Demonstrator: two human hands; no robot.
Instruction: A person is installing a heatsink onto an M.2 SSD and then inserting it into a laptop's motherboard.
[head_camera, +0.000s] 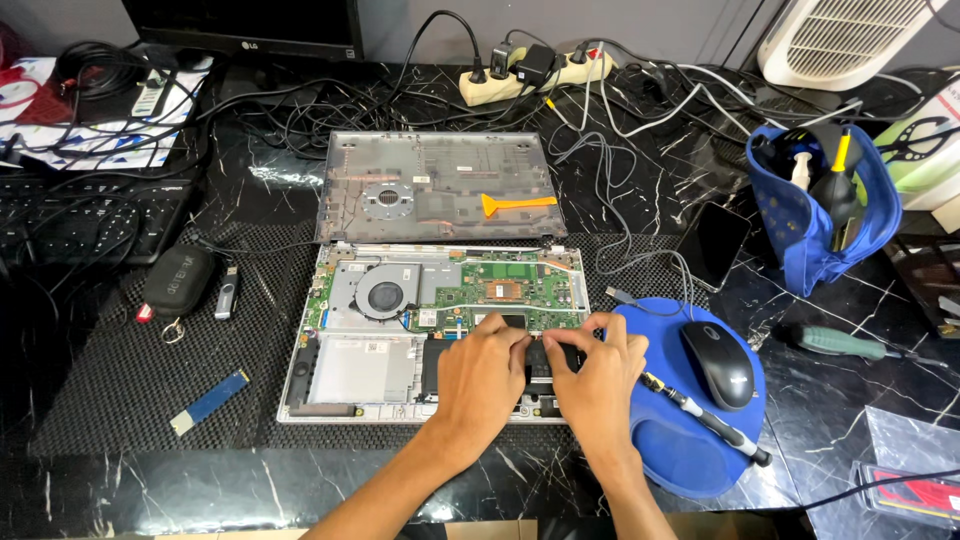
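We see our left hand (485, 375) and right hand (600, 375) side by side on the near right part of an opened laptop (435, 330), fingers (517, 337) curled and pinched on a black battery (545, 362) that sits in its bay directly under them; both hands grip its top edge, the fingertips nearly meeting.

Just right of the fingers lies a black precision screwdriver (705, 415) across a blue mouse pad (690, 455), with a black mouse (717, 365) a little beyond it. To the left of the fingers, inside the chassis, is a silver drive bay (365, 368); farther left, on the mesh mat, rests a blue memory stick (210, 402).

Just beyond the fingers runs the green motherboard (500, 285) with its round fan (383, 297). Past that, the grey bottom cover (435, 187) lies inverted, an orange pry tool (517, 204) resting on it. Well to the right of the fingers a blue tool pouch (815, 215) stands on the black marble counter (250, 485). Farthest off, a cream power strip (535, 72) lies among tangled cables.
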